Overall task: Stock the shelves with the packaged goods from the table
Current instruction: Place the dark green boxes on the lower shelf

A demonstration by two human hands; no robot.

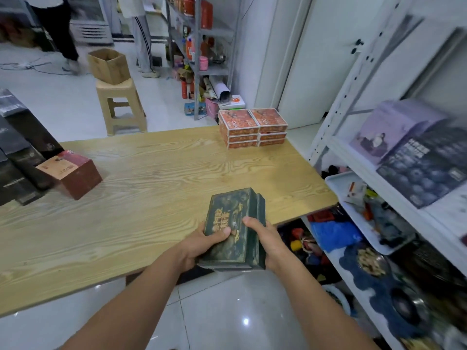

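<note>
The dark green boxes (235, 223), at least two stacked with the lower one showing offset along the right side, sit at the near edge of the wooden table (151, 173), their near end jutting out past the edge over the tiled floor. The top box carries gold characters and ornament, too blurred to read. The left hand (202, 245) grips the stack's left side with the thumb laid across the lid, and the right hand (265, 241) clamps the right side, thumb on top as well. At the far right corner of the table stand orange boxes (252, 128) in two side-by-side piles, the lids printed "NFC". Near the left edge a red-brown box (73, 176) bears a tan label whose writing cannot be made out, just beside a row of black boxes (20, 152). To the right rises a white shelf unit (353, 97) holding a purple box (394, 130) and a dark blue box (427, 168), with a white tray (338, 183) of small items below. Beyond the table a cardboard box (108, 65) rests on a beige plastic stool (121, 107), near a grey metal rack (199, 46) of bottles and cartons.
</note>
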